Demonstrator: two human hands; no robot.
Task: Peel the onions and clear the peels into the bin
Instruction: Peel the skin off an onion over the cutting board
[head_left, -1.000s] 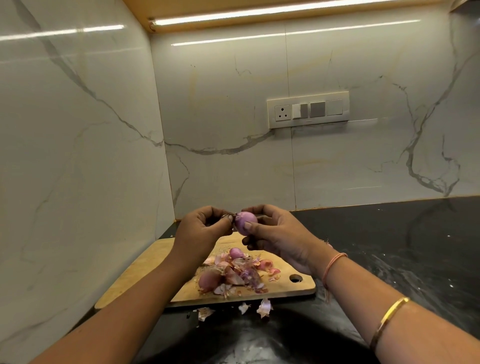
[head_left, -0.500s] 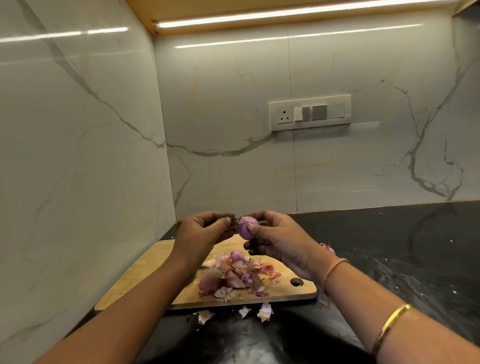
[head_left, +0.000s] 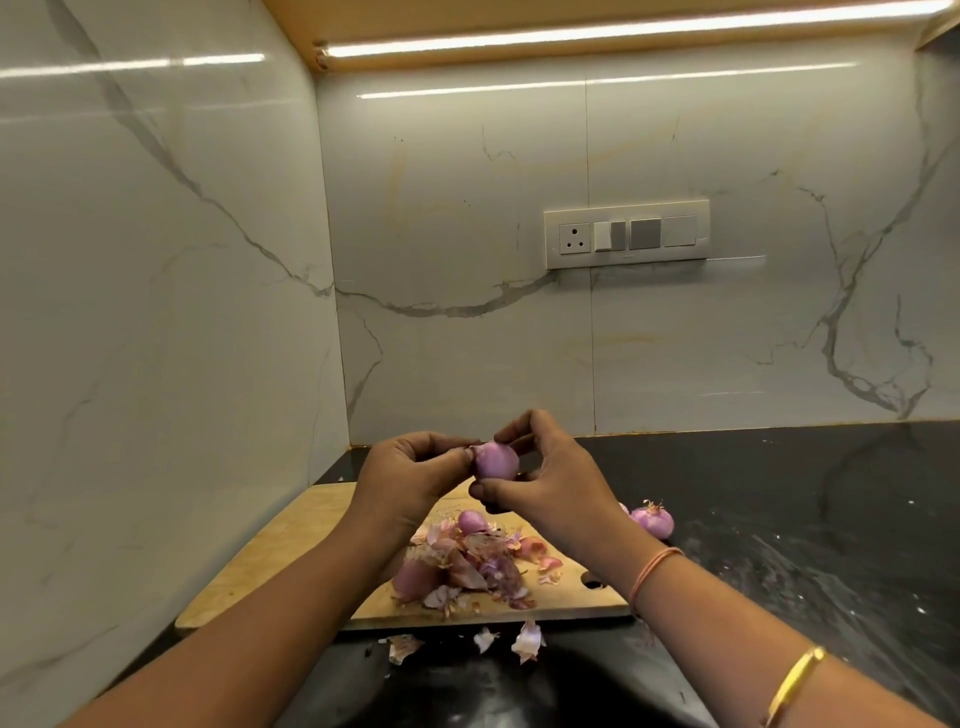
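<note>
A small purple onion (head_left: 496, 460) is held in the air above the wooden chopping board (head_left: 291, 556). My right hand (head_left: 550, 480) grips it between thumb and fingers. My left hand (head_left: 410, 475) pinches the skin at the onion's left end. On the board lies a heap of pink peels (head_left: 483, 564) with a peeled onion (head_left: 471, 521) at its back and another onion (head_left: 415, 579) at its front left. An unpeeled onion (head_left: 652, 519) sits on the black counter to the right of my right wrist.
Loose peel scraps (head_left: 527, 642) lie on the black counter (head_left: 805, 519) in front of the board. Marble walls close in on the left and behind, with a socket and switch panel (head_left: 626, 234) on the back wall. No bin is in view.
My right hand has turned the onion, so its thumb now sits under it and more of the purple surface shows. Both hands stay above the board.
</note>
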